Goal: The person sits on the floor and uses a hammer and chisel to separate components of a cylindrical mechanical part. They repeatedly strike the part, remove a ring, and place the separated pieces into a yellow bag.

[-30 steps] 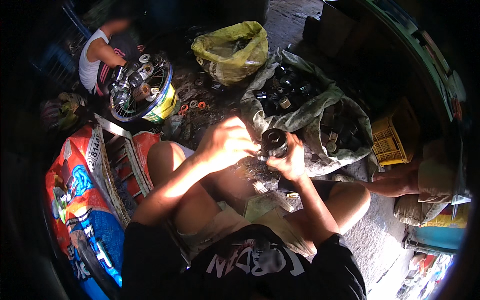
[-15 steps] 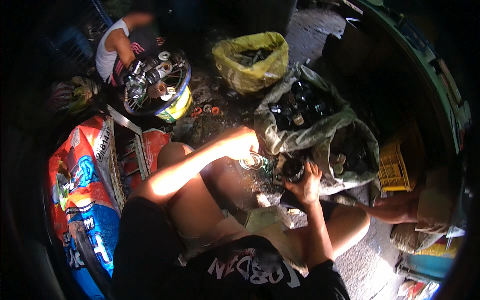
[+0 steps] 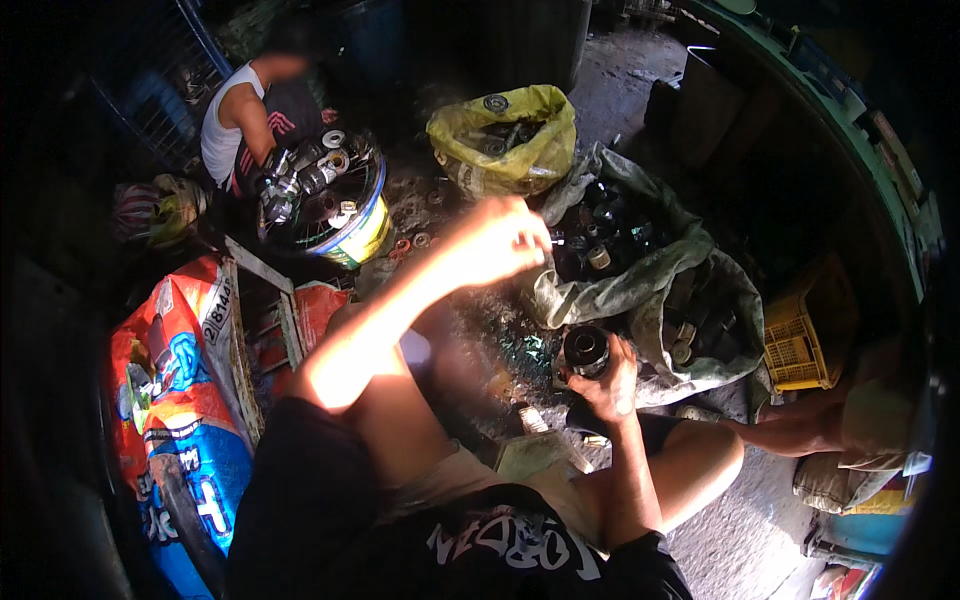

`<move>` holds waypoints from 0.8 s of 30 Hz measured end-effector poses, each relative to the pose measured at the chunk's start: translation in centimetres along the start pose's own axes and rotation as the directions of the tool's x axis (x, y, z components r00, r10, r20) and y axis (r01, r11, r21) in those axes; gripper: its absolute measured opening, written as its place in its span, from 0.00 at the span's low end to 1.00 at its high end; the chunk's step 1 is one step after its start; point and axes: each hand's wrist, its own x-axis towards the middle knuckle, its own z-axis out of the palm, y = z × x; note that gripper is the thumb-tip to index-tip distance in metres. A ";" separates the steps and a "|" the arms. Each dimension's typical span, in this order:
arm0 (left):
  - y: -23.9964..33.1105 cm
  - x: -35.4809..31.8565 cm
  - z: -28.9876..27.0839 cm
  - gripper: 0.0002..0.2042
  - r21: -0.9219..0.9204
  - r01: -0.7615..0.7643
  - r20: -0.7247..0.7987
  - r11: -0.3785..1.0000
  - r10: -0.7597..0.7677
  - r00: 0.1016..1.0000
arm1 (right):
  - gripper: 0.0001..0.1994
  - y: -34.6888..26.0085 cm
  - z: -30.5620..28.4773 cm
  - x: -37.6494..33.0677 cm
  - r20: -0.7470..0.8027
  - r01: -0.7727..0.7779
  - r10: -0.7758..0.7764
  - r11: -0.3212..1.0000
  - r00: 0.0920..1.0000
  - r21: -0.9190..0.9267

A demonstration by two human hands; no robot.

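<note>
My right hand [image 3: 612, 385] grips a black cylindrical can [image 3: 586, 350] that looks like an oil filter housing, its round top facing up. My left hand [image 3: 505, 238] is raised in bright sunlight, fingers loosely bent and apart, with nothing visible in it. Beyond it, a round metal disc [image 3: 495, 102] with a center hole shows at the far rim of the yellow sack [image 3: 470, 165]; whether it touches the sack I cannot tell. Dark parts fill the open grey sack [image 3: 555, 305] beside my left hand, and a second grey sack [image 3: 690, 385] stands to the right of the can.
At far left a person [image 3: 235, 125] sits by a bucket [image 3: 365, 235] topped with a wheel rim and metal parts. Red-and-blue sacking [image 3: 190, 400] lies on my left. A yellow crate [image 3: 795, 350] stands right, near another person's leg [image 3: 795, 425]. Small rings [image 3: 402, 245] lie on the ground.
My left hand has moved up and away from the can and no longer holds the metal disc. A disc now shows at the yellow sack. My right hand still grips the can.
</note>
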 end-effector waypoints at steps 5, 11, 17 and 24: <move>3.5 -5.4 5.9 0.07 -0.205 0.010 0.202 0.979 0.032 0.979 | 0.39 -2.9 -1.1 -0.3 0.007 0.034 -0.036 0.976 0.999 0.214; 4.9 -5.2 6.4 0.08 -0.193 -0.061 0.179 0.979 0.096 0.979 | 0.33 -4.0 -2.0 -0.5 -0.031 0.141 -0.137 0.958 0.990 0.248; 5.6 -4.3 6.6 0.09 -0.052 -0.298 0.287 0.953 0.300 0.910 | 0.31 -4.0 -2.2 -0.6 -0.059 0.207 -0.199 0.958 0.978 0.197; 5.0 -3.7 6.6 0.04 0.005 -0.441 0.160 0.898 0.434 0.886 | 0.37 -3.6 -2.1 -0.8 0.058 0.095 -0.109 0.974 0.992 0.206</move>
